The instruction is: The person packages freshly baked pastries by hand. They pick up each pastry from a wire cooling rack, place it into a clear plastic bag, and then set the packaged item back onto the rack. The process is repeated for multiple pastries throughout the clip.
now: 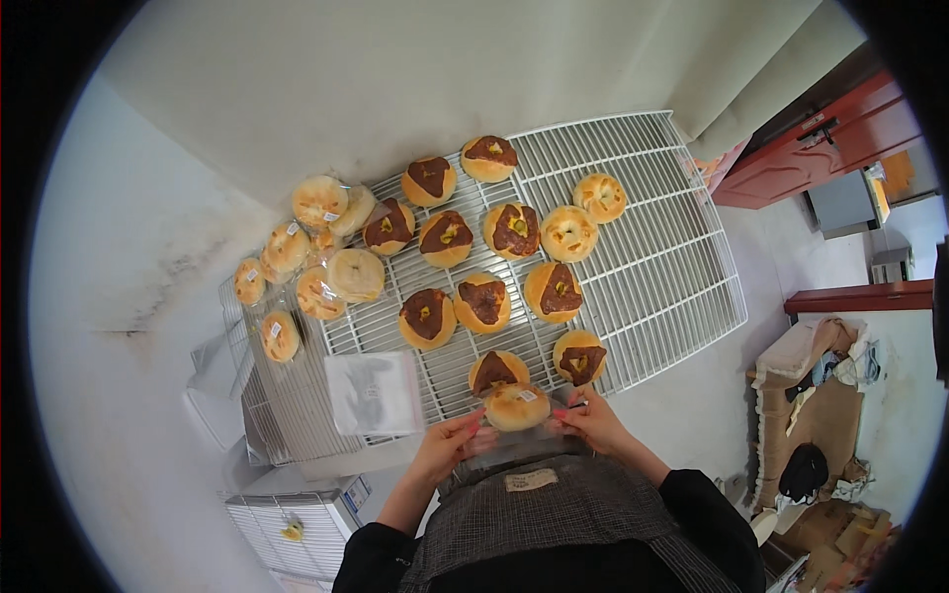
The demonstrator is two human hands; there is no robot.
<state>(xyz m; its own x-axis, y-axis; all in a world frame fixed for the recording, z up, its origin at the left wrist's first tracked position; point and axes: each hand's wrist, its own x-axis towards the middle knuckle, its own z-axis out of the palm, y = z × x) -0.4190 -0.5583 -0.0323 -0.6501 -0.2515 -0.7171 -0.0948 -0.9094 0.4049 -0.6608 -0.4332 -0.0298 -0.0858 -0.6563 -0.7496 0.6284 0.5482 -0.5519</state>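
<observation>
A golden bagel (517, 408) with a small white label over it is held up at the near edge of the wire rack, close to my apron. It appears to be in a clear plastic bag, whose loose part is blurred below it. My left hand (447, 447) pinches the bag at one side, and my right hand (593, 423) pinches the other side. Just beyond lie chocolate-topped bagels, the nearest (497, 372) partly behind the held one, another (579, 357) by my right hand. To the left of my left hand rests a stack of clear bags (372, 393).
On the white wire rack (652, 296) sit several more chocolate-topped bagels (446, 238) and two cheese-topped ones (569, 233). Bagged, labelled bagels (319, 202) are heaped at the far left, against the wall. A lower rack (287, 539) stands at the lower left, a cushioned seat (811, 425) at the right.
</observation>
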